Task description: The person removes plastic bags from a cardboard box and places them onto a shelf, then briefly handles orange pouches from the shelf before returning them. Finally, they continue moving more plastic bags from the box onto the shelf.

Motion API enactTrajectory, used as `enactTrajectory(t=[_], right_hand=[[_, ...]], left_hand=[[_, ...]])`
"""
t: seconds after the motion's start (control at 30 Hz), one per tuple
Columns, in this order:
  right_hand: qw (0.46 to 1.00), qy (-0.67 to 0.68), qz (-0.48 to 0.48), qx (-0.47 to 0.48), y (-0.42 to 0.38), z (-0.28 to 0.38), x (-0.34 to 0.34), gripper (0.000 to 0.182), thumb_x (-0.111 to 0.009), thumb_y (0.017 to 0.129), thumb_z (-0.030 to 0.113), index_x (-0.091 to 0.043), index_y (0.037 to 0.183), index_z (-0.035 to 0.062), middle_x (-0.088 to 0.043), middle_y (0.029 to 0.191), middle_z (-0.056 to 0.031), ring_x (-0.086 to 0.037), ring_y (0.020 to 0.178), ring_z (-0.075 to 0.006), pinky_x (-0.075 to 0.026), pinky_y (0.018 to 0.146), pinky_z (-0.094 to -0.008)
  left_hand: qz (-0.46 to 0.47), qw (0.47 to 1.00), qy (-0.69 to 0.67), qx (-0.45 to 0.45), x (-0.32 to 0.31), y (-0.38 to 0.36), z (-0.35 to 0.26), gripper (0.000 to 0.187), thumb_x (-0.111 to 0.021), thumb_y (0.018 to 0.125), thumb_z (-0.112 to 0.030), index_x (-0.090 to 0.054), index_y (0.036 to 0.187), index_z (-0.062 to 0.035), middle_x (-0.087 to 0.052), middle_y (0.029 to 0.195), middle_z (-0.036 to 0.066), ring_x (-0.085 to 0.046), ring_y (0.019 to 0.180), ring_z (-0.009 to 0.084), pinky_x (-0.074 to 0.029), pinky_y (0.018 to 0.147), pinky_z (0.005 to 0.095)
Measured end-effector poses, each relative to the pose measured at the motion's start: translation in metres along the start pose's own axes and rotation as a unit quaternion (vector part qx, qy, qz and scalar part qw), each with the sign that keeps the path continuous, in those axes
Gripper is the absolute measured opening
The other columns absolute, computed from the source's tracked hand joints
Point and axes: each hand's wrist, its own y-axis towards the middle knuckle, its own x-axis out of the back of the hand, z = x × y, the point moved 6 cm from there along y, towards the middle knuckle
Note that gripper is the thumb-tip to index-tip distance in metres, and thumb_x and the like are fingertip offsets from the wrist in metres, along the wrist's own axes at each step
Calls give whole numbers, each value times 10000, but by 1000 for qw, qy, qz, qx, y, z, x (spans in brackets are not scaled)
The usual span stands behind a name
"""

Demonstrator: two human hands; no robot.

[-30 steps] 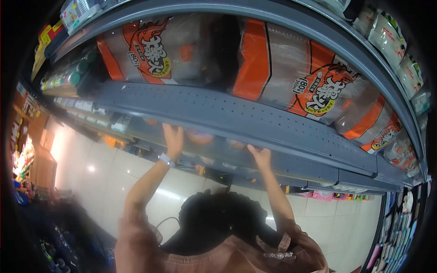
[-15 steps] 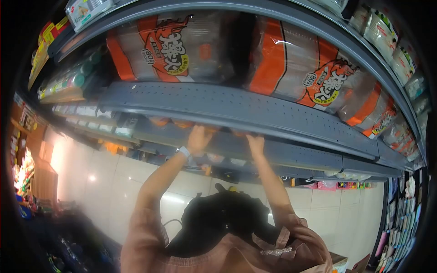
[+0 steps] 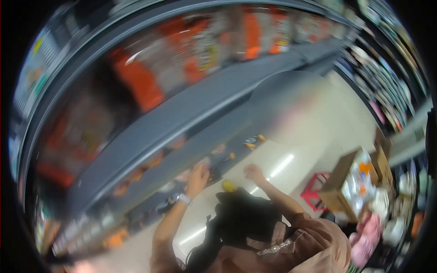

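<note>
My left hand (image 3: 197, 179), with a pale band at the wrist, is beside the edge of a lower shelf (image 3: 182, 160); motion blur smears its fingers. My right hand (image 3: 254, 174) is over the pale floor, away from the shelf, its fingers curled and blurred, and whether it holds anything is too unclear to tell. Above both hands, a grey shelf (image 3: 182, 107) bears clear packs with orange bands (image 3: 141, 79). Small orange items (image 3: 157, 159) sit beneath that shelf.
On the right, an open cardboard box (image 3: 337, 184) with clear plastic packs stands beside a red stool-like frame (image 3: 312, 193). A pink bundle (image 3: 365, 239) lies below it. Stocked racks (image 3: 380, 77) line the right side. The pale tiled floor (image 3: 296, 150) shows between.
The view has swung to the right, bringing the cardboard box and red frame into sight. My right hand has come away from the shelf edge. Both hands now appear lower.
</note>
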Motion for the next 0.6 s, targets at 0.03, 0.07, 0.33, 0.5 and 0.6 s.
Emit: enactTrajectory(t=[0.03, 0.07, 0.33, 0.5, 0.6], right_hand=[[999, -17, 32, -28, -14, -19, 18, 135, -570, 781, 48, -654, 870, -9, -630, 738, -77, -629, 648, -160, -524, 583, -278], [996, -33, 67, -58, -30, -39, 35, 145, -586, 752, 75, -667, 839, -8, -649, 736, -99, -643, 648, -184, -529, 600, -297], [901, -345, -18, -262, -157, -225, 198, 261, -587, 693, 229, -693, 771, 3, -667, 694, -173, -665, 612, -265, -532, 613, -357], [901, -290, -63, -318, -227, -224, 283, 276, -572, 687, 239, -687, 747, -5, -661, 685, -180, -660, 592, -275, -529, 585, -361], [909, -292, -130, -268, -235, -224, 352, 264, -573, 696, 243, -690, 769, 19, -659, 687, -176, -657, 637, -314, -527, 641, -400]], left_hand=[[61, 997, -42, 6, -24, -1, -8, 222, -575, 828, -140, -580, 1025, -38, -607, 950, 164, -596, 888, 344, -477, 757, 425], [124, 989, -80, 15, -49, -4, -17, 211, -572, 834, -151, -587, 1011, -38, -617, 932, 163, -606, 859, 342, -481, 739, 425], [377, 917, -89, -96, -163, -46, -100, 233, -631, 823, -158, -625, 995, -1, -644, 898, 128, -644, 796, 194, -509, 718, 301], [415, 904, -31, -98, -221, -46, -122, 251, -638, 812, -171, -628, 990, 5, -660, 857, 126, -643, 792, 191, -506, 717, 291], [435, 895, -19, -99, -271, -42, -158, 239, -636, 817, -165, -629, 985, 4, -661, 858, 122, -641, 785, 190, -505, 711, 291]])
